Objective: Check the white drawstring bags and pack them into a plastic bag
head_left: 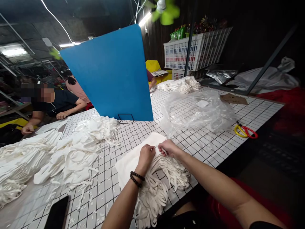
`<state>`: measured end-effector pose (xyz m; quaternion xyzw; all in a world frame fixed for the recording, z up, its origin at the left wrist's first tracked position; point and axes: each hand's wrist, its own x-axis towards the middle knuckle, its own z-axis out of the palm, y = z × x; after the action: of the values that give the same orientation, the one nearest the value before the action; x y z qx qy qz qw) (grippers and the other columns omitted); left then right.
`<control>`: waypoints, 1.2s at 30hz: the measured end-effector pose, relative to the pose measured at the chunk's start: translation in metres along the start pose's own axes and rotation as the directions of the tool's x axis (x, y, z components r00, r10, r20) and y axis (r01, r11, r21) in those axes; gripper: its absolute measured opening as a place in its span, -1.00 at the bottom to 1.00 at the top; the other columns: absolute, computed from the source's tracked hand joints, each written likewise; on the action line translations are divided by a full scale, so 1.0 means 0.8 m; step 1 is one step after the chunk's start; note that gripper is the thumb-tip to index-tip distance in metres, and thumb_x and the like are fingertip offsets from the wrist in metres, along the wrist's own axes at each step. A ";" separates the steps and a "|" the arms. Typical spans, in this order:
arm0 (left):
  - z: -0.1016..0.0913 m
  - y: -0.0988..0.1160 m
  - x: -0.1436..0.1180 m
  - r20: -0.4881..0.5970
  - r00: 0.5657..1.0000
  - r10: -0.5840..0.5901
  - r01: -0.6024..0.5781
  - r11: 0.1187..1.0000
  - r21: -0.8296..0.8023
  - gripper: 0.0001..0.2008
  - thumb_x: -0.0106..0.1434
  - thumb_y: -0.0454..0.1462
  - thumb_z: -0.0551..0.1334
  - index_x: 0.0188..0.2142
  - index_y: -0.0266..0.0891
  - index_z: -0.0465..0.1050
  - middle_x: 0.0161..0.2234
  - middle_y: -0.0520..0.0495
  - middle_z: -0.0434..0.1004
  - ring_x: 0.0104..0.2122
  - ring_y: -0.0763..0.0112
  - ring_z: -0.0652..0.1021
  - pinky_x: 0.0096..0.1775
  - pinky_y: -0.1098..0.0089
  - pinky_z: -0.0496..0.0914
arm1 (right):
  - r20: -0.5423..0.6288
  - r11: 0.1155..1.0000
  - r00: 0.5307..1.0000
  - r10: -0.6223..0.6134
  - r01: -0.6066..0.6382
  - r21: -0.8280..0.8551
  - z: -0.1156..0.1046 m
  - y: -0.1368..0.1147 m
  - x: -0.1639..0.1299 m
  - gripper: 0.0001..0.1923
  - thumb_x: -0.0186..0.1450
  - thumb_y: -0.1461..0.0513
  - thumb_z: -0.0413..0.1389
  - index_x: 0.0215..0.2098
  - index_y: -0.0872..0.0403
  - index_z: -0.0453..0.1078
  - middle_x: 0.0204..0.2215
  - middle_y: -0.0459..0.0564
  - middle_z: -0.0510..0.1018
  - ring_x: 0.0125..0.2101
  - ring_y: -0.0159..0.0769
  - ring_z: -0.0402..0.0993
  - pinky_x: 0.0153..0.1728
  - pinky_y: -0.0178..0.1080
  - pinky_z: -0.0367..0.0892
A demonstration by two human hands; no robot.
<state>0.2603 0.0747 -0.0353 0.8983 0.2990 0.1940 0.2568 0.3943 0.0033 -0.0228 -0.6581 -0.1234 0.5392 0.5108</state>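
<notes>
Both hands meet over one strap end: left hand [147, 155] and right hand [168, 147] each pinch a white strap [156, 147] between fingertips, fingers closed on it, knuckles nearly touching. The strap runs down into a tangled heap of straps [157, 187] at the near edge; too many to count. Under the hands lies one stack of flat white cloth bags [133, 159]. One dark bead bracelet [136, 178] sits on the left wrist.

Left: one large loose pile of white bags [71, 152], spreading toward the far left. Near left edge: one black phone [56, 213]. Small cloth scraps are scattered across the squares.

Right of the hands: one crumpled clear plastic sheet [197, 111]. Beyond it, one pair of scissors [245, 131], red and yellow handles. Far: a second white pile [183, 84].

Surface: white table with black grid [250, 111]. One blue board [111, 73] stands upright on a wire stand, mid-table.

Room: dim, dark walls. One white plastic crate [197, 52] far right, one green fan [164, 11] overhead. A seated person [57, 101] leans on the far left side, forearms on the table.
</notes>
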 end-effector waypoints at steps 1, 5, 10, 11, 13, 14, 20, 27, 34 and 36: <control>0.001 -0.001 0.000 -0.008 1.000 -0.004 0.004 1.000 -0.007 -0.78 0.23 -0.34 0.13 -0.37 -0.27 0.57 -0.39 -0.11 0.52 -0.38 0.39 0.48 -0.27 0.42 0.31 | -0.005 1.000 1.000 0.008 -0.008 0.007 0.002 0.000 0.002 -0.88 0.07 0.40 0.06 -0.61 0.19 0.27 -0.78 -0.09 0.35 -0.80 -0.46 0.20 -0.84 -0.40 0.14; 0.003 -0.004 -0.003 -0.029 1.000 0.001 -0.002 0.999 -0.032 -0.80 0.24 -0.32 0.14 -0.34 -0.28 0.57 -0.37 -0.11 0.52 -0.37 0.39 0.48 -0.27 0.41 0.32 | -0.019 0.999 1.000 0.018 -0.017 0.044 0.008 0.001 0.006 -0.91 0.10 0.39 0.05 -0.56 0.20 0.28 -0.75 -0.11 0.37 -0.78 -0.49 0.23 -0.83 -0.45 0.13; 0.007 -0.006 -0.005 -0.042 0.999 0.023 -0.025 0.999 -0.045 -0.80 0.24 -0.33 0.14 -0.32 -0.28 0.56 -0.37 -0.12 0.50 -0.35 0.36 0.47 -0.23 0.37 0.33 | -0.041 0.997 0.999 0.018 -0.015 0.073 0.009 0.003 0.004 -0.94 0.11 0.38 0.06 -0.52 0.20 0.28 -0.72 -0.12 0.38 -0.77 -0.51 0.24 -0.83 -0.46 0.12; 0.007 -0.007 -0.006 -0.046 0.999 0.024 -0.027 0.999 -0.044 -0.80 0.24 -0.34 0.14 -0.32 -0.28 0.56 -0.37 -0.12 0.50 -0.34 0.35 0.46 -0.23 0.36 0.33 | -0.041 0.997 0.999 0.016 -0.013 0.076 0.009 0.003 0.004 -0.95 0.11 0.37 0.06 -0.51 0.20 0.28 -0.71 -0.13 0.38 -0.77 -0.52 0.24 -0.83 -0.47 0.12; 0.010 -0.008 -0.006 -0.055 0.998 0.027 -0.029 0.999 -0.041 -0.81 0.23 -0.34 0.14 -0.33 -0.27 0.56 -0.37 -0.12 0.49 -0.33 0.34 0.46 -0.21 0.34 0.33 | -0.040 0.997 0.999 0.010 -0.006 0.078 0.010 0.004 0.003 -0.96 0.11 0.37 0.06 -0.50 0.20 0.28 -0.71 -0.14 0.37 -0.77 -0.52 0.24 -0.82 -0.47 0.12; 0.011 -0.009 -0.006 -0.059 0.998 0.028 -0.030 0.999 -0.038 -0.81 0.23 -0.35 0.14 -0.34 -0.27 0.56 -0.37 -0.12 0.49 -0.33 0.34 0.45 -0.21 0.34 0.33 | -0.040 0.997 0.999 0.004 -0.001 0.076 0.010 0.004 0.002 -0.96 0.11 0.37 0.06 -0.50 0.20 0.28 -0.71 -0.14 0.37 -0.77 -0.52 0.24 -0.82 -0.47 0.12; 0.016 -0.012 -0.008 -0.067 0.996 0.053 -0.054 0.998 -0.014 -0.79 0.25 -0.33 0.12 -0.38 -0.28 0.54 -0.39 -0.11 0.45 -0.33 0.35 0.44 -0.22 0.35 0.31 | -0.032 0.999 0.999 -0.023 0.024 0.028 0.013 0.006 0.000 -0.93 0.11 0.36 0.05 -0.53 0.18 0.27 -0.71 -0.14 0.37 -0.76 -0.51 0.24 -0.81 -0.45 0.14; 0.014 -0.012 -0.007 -0.040 0.998 0.057 -0.057 0.998 0.015 -0.77 0.25 -0.36 0.11 -0.42 -0.25 0.53 -0.43 -0.09 0.41 -0.33 0.33 0.42 -0.24 0.36 0.30 | 0.074 0.990 0.997 0.000 0.010 -0.142 0.006 0.001 0.004 -0.86 0.08 0.32 0.11 -0.62 0.18 0.28 -0.77 -0.14 0.33 -0.80 -0.52 0.19 -0.87 -0.47 -0.10; 0.010 -0.004 -0.011 -0.052 0.995 0.090 -0.088 0.995 0.036 -0.73 0.23 -0.36 0.09 -0.21 -0.22 0.56 -0.40 -0.12 0.46 -0.30 0.29 0.45 -0.20 0.31 0.34 | 0.145 0.966 0.987 -0.062 0.096 -0.240 -0.004 -0.005 -0.012 -0.85 0.13 0.27 0.11 -0.56 0.13 0.26 -0.73 -0.16 0.39 -0.80 -0.54 0.15 -0.86 -0.47 -0.06; 0.012 -0.005 -0.011 -0.060 0.994 0.092 -0.090 0.995 0.044 -0.67 0.22 -0.35 0.09 -0.06 -0.23 0.50 -0.37 -0.13 0.46 -0.29 0.28 0.46 -0.18 0.29 0.36 | 0.123 0.959 0.986 -0.111 0.138 -0.246 -0.008 0.002 -0.027 -0.88 0.15 0.26 0.10 -0.50 0.11 0.25 -0.71 -0.15 0.41 -0.79 -0.52 0.18 -0.84 -0.47 -0.03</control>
<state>0.2567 0.0684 -0.0469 0.9097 0.2695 0.2271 0.2195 0.3912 -0.0161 -0.0121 -0.6790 -0.2600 0.5204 0.4479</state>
